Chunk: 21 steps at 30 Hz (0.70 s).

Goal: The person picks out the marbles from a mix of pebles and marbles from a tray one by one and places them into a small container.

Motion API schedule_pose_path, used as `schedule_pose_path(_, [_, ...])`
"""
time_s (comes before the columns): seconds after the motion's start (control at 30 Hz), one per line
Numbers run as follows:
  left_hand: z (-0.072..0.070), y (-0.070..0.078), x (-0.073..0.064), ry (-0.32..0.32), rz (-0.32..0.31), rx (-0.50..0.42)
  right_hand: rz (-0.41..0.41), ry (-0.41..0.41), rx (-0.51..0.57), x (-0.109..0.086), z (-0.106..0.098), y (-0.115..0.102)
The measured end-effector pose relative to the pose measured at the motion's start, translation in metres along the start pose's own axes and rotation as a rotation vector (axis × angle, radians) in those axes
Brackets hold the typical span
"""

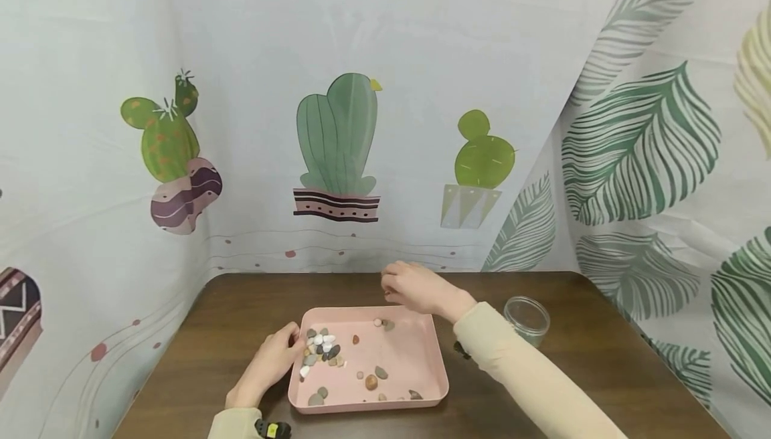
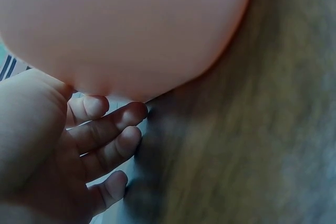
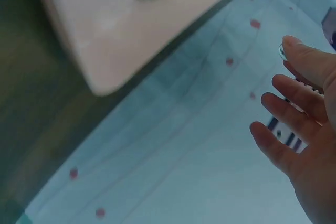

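A pink tray lies on the table with pebbles in it. White, grey and tan pebbles cluster at its left side, and others are scattered over its floor. My left hand is at the tray's left side, thumb over the rim and the other fingers bent outside the wall; the left wrist view shows these fingers. Above the tray's far edge, my right hand is raised. Between its thumb and forefinger it pinches a small clear marble-like piece; its exact kind is hard to tell.
To the right of the tray a clear round jar stands on the dark wooden table, beyond my right forearm. Its contents are hard to make out. A cloth printed with cacti and leaves hangs behind the table.
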<state>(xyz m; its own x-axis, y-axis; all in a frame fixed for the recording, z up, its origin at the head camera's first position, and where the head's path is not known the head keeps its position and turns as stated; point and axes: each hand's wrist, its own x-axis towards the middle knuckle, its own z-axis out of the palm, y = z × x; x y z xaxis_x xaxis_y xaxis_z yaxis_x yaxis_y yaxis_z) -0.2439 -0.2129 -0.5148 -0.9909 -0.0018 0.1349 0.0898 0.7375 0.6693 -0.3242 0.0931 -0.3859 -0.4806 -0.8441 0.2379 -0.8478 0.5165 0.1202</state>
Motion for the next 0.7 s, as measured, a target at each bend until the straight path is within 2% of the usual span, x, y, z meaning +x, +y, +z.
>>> schedule_pose_path(0.27, [0.0, -0.002, 0.0, 0.001, 0.006, -0.018, 0.032, 0.056, 0.042, -0.045, -0.02, 0.036])
schedule_pose_path(0.4, [-0.001, -0.001, 0.0, 0.007, 0.005, -0.015, 0.05, 0.076, 0.052, -0.07, -0.024, 0.053])
schedule_pose_path(0.7, [0.0, -0.001, 0.001, 0.005, 0.009, -0.03, 0.147, 0.112, 0.041, -0.123, -0.027, 0.079])
